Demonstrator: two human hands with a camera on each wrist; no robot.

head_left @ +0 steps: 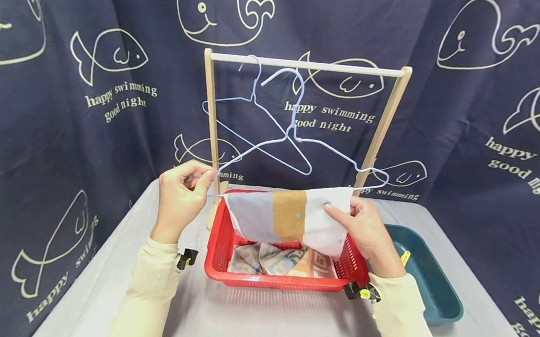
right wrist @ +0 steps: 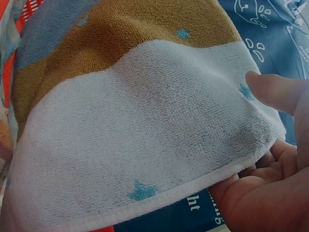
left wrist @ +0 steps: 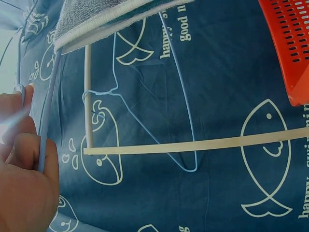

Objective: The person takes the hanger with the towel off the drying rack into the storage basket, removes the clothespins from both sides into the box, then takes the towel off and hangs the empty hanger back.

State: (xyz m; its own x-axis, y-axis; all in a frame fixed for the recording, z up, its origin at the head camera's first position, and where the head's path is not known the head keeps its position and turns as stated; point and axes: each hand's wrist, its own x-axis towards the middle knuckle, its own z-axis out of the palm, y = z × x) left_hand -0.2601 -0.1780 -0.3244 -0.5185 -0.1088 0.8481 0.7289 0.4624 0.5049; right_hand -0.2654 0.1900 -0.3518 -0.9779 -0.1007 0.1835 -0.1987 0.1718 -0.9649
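My left hand (head_left: 182, 198) grips the left end of a light blue clothes hanger (head_left: 322, 142), seen closely in the left wrist view. Over the hanger's lower bar hangs a small towel (head_left: 325, 215) with blue-grey, mustard and white bands and little blue stars. My right hand (head_left: 365, 229) pinches the towel near its right edge, thumb in front and fingers behind. In the right wrist view, the white band of the towel (right wrist: 145, 111) fills most of the picture. Below it, a red plastic basket (head_left: 285, 282) holds another patterned cloth (head_left: 272, 258).
Behind my hands stands a wooden rack with a white rail (head_left: 325, 66). A second blue hanger (head_left: 262, 149) hangs on that rail. To the right, a dark teal tray (head_left: 445, 304) has a small yellow item (head_left: 404, 258) at its edge. A navy curtain with whale prints surrounds the table.
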